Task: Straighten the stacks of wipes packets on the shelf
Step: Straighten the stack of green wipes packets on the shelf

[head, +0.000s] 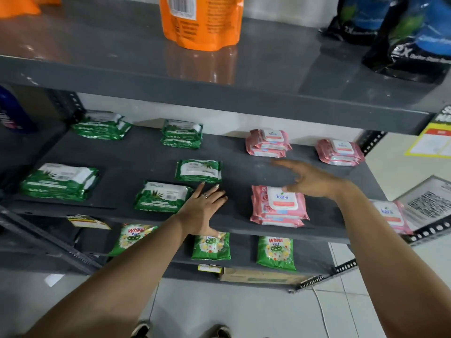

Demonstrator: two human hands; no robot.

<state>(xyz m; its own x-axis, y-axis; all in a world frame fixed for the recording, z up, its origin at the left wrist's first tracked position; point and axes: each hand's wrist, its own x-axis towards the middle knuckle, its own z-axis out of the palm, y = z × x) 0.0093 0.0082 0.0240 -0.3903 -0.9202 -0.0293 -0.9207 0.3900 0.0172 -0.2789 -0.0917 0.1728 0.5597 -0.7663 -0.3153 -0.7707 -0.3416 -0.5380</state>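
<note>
Stacks of wipes packets lie on the grey middle shelf point(146, 154). Green stacks sit at the back left point(102, 126), back middle point(181, 134), front left point(59, 181) and front middle point(162, 197); a single green packet point(199, 170) lies behind the front middle stack. Pink stacks sit at the back point(267, 142), back right point(339, 152), front point(278, 206) and far right front point(390, 214). My left hand point(203, 208) rests flat and open on the shelf just right of the front middle green stack. My right hand point(310, 180) hovers open above the back edge of the front pink stack.
The upper shelf point(219, 89) overhangs, carrying an orange pouch point(201, 20) and dark blue-black bags point(410, 37). Green detergent packets point(275, 252) lie on the lower shelf with a cardboard box point(258, 276) beneath. Slotted steel uprights point(371, 141) frame the sides. Tiled floor lies below.
</note>
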